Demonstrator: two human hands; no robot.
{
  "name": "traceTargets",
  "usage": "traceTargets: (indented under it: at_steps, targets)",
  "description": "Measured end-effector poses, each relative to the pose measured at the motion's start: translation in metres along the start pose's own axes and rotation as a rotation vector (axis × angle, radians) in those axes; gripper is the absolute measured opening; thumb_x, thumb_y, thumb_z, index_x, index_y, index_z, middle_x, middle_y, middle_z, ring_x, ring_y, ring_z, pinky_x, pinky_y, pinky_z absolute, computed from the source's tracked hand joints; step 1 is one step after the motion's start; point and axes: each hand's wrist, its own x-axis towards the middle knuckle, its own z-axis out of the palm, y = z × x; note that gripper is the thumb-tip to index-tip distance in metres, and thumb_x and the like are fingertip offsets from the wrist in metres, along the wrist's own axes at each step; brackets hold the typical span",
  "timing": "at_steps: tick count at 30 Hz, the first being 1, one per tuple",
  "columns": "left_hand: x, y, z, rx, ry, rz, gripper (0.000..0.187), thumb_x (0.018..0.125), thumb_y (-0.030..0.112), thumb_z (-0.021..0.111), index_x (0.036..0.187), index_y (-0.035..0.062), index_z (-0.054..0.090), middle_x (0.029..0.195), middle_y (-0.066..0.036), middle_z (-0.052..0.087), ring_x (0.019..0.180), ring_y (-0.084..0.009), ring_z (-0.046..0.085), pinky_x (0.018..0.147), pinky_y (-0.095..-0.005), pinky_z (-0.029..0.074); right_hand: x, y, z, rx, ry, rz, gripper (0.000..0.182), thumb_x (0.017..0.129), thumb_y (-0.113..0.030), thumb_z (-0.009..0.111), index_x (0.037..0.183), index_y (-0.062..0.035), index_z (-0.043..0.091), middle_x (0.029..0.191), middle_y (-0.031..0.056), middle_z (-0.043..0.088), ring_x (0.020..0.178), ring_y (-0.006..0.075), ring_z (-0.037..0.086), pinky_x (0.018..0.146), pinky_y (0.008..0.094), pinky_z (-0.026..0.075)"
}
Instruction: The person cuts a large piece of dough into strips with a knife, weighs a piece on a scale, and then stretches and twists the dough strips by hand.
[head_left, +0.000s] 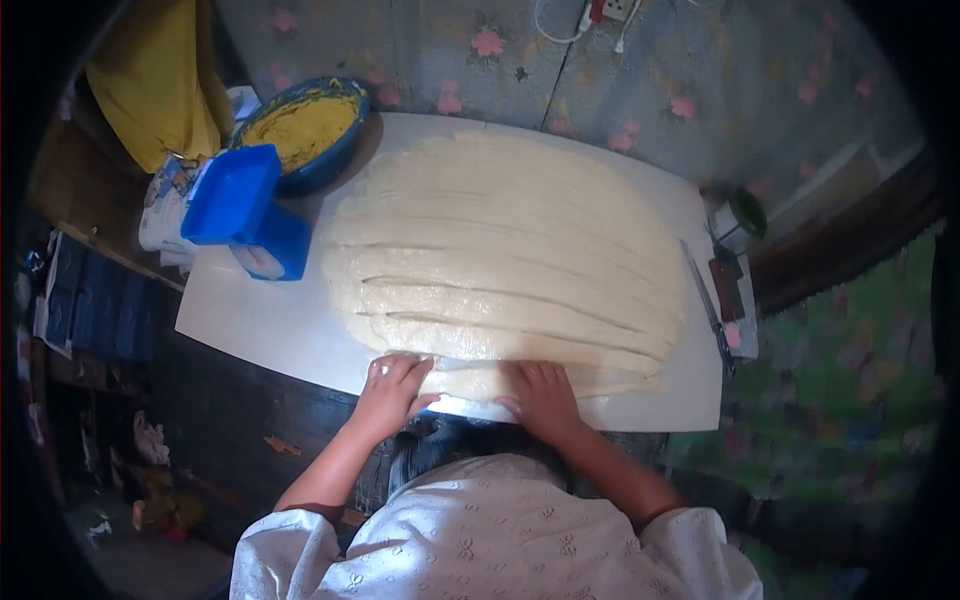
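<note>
A large sheet of pale, shiny dough [500, 230] covers most of the white tabletop [300, 330], with long folds running across its near half. My left hand [400, 385] grips the left part of the dough's near edge, its fingers curled over it. To the right, my right hand [540, 398] holds the same rolled edge between thumb and fingers. A strip of dough lies between the two hands, close to the front edge of the table.
A blue kitchen scale [272, 240] with a blue tray stands at the left. Behind it, a dark bowl [345, 150] holds a yellow mixture. At the right edge lie a long knife [708, 305] and a green-rimmed container [742, 218].
</note>
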Motion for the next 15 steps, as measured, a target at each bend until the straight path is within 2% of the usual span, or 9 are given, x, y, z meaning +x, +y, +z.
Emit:
traceTargets:
  at_steps: [2, 4, 7, 9, 10, 11, 13, 14, 15]
  targets:
    - [0.003, 0.003, 0.005, 0.041, -0.010, 0.033, 0.042, 0.074, 0.026, 0.068, 0.108, 0.0037, 0.057, 0.107, -0.013, 0.054, 0.107, -0.0325, 0.048, 0.096, -0.0441, 0.033, 0.007, -0.001, 0.006, 0.004, 0.012, -0.029, 0.043, 0.079, -0.025, 0.060, 0.117, -0.0062, 0.053, 0.102, 0.0126, 0.054, 0.091, 0.0291, 0.051, 0.081, 0.0393, 0.042]
    - [0.009, 0.005, 0.006, 0.082, 0.034, 0.116, 0.037, 0.070, 0.022, 0.069, 0.100, 0.0028, 0.057, 0.103, -0.013, 0.052, 0.103, -0.0326, 0.048, 0.094, -0.0431, 0.034, 0.012, 0.001, 0.009, 0.030, -0.057, -0.006, 0.041, 0.079, -0.023, 0.059, 0.115, -0.0056, 0.053, 0.101, 0.0133, 0.054, 0.088, 0.0301, 0.052, 0.079, 0.0404, 0.043]
    - [0.011, 0.001, 0.009, -0.025, 0.023, 0.174, 0.037, 0.069, 0.020, 0.069, 0.100, 0.0023, 0.058, 0.101, -0.015, 0.055, 0.103, -0.0344, 0.048, 0.093, -0.0422, 0.035, 0.022, 0.002, 0.000, 0.122, -0.132, 0.050, 0.030, 0.079, -0.020, 0.059, 0.105, -0.0040, 0.057, 0.096, 0.0158, 0.056, 0.083, 0.0325, 0.056, 0.076, 0.0417, 0.045]
    - [0.012, -0.001, 0.004, -0.138, -0.012, 0.084, 0.036, 0.070, 0.018, 0.069, 0.099, 0.0018, 0.058, 0.099, -0.015, 0.057, 0.100, -0.0347, 0.051, 0.090, -0.0407, 0.039, 0.028, 0.009, -0.019, 0.449, -0.283, 0.126, 0.023, 0.080, -0.016, 0.059, 0.099, -0.0028, 0.060, 0.093, 0.0183, 0.058, 0.085, 0.0331, 0.057, 0.076, 0.0378, 0.046]
    - [0.013, 0.000, -0.001, -0.252, -0.049, -0.005, 0.034, 0.070, 0.017, 0.068, 0.099, 0.0014, 0.058, 0.097, -0.016, 0.060, 0.096, -0.0349, 0.054, 0.086, -0.0393, 0.042, 0.029, 0.011, -0.024, 0.447, -0.282, 0.121, 0.023, 0.080, -0.016, 0.059, 0.099, -0.0028, 0.060, 0.093, 0.0183, 0.058, 0.085, 0.0331, 0.057, 0.076, 0.0378, 0.046]
    - [0.015, 0.000, -0.008, -0.251, -0.042, -0.005, 0.034, 0.070, 0.017, 0.068, 0.099, 0.0014, 0.058, 0.097, -0.016, 0.060, 0.096, -0.0349, 0.054, 0.086, -0.0393, 0.042, 0.032, 0.014, -0.029, 0.536, -0.275, 0.120, 0.021, 0.080, -0.015, 0.059, 0.097, -0.0027, 0.060, 0.091, 0.0158, 0.059, 0.086, 0.0298, 0.058, 0.077, 0.0352, 0.046]
    - [0.022, 0.006, -0.029, -0.598, -0.197, -0.232, 0.031, 0.072, 0.014, 0.066, 0.099, 0.0014, 0.058, 0.093, -0.016, 0.063, 0.087, -0.0329, 0.061, 0.077, -0.0357, 0.048, 0.034, 0.020, -0.041, 0.622, -0.269, 0.115, 0.019, 0.080, -0.013, 0.059, 0.095, -0.0025, 0.061, 0.090, 0.0132, 0.060, 0.086, 0.0265, 0.059, 0.077, 0.0326, 0.046]
    - [0.020, 0.000, -0.021, -0.643, -0.031, -0.086, 0.030, 0.073, 0.012, 0.065, 0.101, 0.0026, 0.058, 0.090, -0.015, 0.064, 0.080, -0.0293, 0.063, 0.072, -0.0324, 0.050, 0.034, 0.024, -0.048, 0.827, -0.245, 0.236, 0.019, 0.079, -0.013, 0.058, 0.094, -0.0027, 0.061, 0.086, 0.0104, 0.060, 0.083, 0.0232, 0.058, 0.076, 0.0318, 0.045]
    - [0.023, 0.000, -0.025, -0.643, -0.029, -0.087, 0.030, 0.073, 0.012, 0.065, 0.101, 0.0026, 0.058, 0.090, -0.015, 0.064, 0.080, -0.0293, 0.063, 0.072, -0.0324, 0.050, 0.032, 0.029, -0.052, 1.033, -0.219, 0.362, 0.019, 0.078, -0.013, 0.057, 0.094, -0.0028, 0.060, 0.082, 0.0076, 0.059, 0.080, 0.0199, 0.057, 0.075, 0.0310, 0.045]
